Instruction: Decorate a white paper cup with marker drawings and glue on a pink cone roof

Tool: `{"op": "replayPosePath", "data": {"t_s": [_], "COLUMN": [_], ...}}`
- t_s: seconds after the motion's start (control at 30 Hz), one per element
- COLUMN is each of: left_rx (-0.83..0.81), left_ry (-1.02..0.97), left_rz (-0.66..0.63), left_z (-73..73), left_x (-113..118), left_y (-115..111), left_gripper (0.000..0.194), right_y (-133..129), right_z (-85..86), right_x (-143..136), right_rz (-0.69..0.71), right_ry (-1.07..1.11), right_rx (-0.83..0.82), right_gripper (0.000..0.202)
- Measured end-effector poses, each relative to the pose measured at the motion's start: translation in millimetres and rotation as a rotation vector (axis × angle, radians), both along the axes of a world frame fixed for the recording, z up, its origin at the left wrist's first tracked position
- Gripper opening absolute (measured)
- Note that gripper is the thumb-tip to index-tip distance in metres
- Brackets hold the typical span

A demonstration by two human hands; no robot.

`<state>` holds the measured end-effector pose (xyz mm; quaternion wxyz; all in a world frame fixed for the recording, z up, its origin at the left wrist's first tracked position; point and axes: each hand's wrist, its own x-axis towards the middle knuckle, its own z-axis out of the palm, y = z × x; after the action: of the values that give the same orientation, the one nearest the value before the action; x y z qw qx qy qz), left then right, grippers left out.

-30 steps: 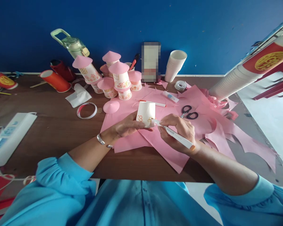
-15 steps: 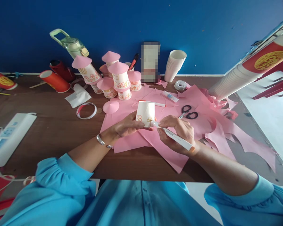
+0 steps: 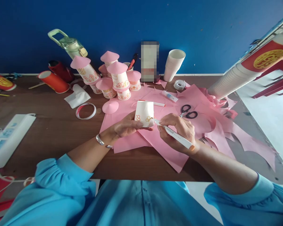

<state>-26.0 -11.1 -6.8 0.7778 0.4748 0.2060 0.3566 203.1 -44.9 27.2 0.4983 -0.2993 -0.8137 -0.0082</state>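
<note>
My left hand [image 3: 128,125] grips a white paper cup [image 3: 144,110], turned upside down, with an orange and a yellow-brown flower drawn near its lower edge. In my right hand [image 3: 178,128] is a white marker [image 3: 179,138] with an orange end; its tip is at the cup's right side beside the yellow-brown flower. Beneath both hands lie sheets of pink paper [image 3: 129,142]. Behind the cup rests another marker [image 3: 158,104]. Decorated paper cups [image 3: 119,80] with pink cone roofs stand to the back left, and a loose pink cone [image 3: 110,107] lies in front of them.
Scissors [image 3: 188,112], a glue stick [image 3: 170,96] and a small tape roll [image 3: 180,84] lie right of centre. Stacked white cups [image 3: 174,64] stand by the wall. A larger tape roll [image 3: 86,111], tissue [image 3: 77,96], red cup [image 3: 53,82] and power strip [image 3: 16,135] are leftward.
The marker tip has shifted slightly at the yellow-brown flower, where a little more line shows to its right. The cup stays in my left hand, and the view has moved a touch.
</note>
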Motion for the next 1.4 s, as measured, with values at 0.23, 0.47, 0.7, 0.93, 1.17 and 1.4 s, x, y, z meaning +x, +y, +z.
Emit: {"op": "replayPosePath", "data": {"t_s": [0.23,0.47,0.7,0.93,1.17,1.4], "left_rx": [0.031,0.14,0.088,0.058,0.045,-0.109], "left_ry": [-0.012,0.01,0.031,0.035,-0.006,-0.098], "left_rz": [-0.001,0.017,0.002,0.004,0.033,0.06], "left_z": [-2.2,0.2,-4.1,-11.2,-8.6,1.9], "left_x": [-0.1,1.1,0.2,-2.2,-0.6,-1.1], "left_y": [1.2,1.3,1.1,2.6,2.0,-0.2], "left_gripper": [0.032,0.03,0.025,0.034,0.028,0.042], "right_y": [-1.1,-2.2,-3.9,-4.9,-1.8,8.4], "right_z": [1.1,0.8,1.7,1.5,2.7,-9.2], "right_x": [-0.1,-1.4,-2.3,-4.2,3.4,5.0], "right_rz": [0.001,0.012,0.016,0.039,0.171,0.03], "right_ry": [-0.019,-0.012,-0.016,0.006,0.064,0.088], "right_rx": [-0.004,-0.005,-0.013,-0.028,-0.025,-0.129], "right_gripper": [0.016,0.018,0.018,0.021,0.02,0.032]}}
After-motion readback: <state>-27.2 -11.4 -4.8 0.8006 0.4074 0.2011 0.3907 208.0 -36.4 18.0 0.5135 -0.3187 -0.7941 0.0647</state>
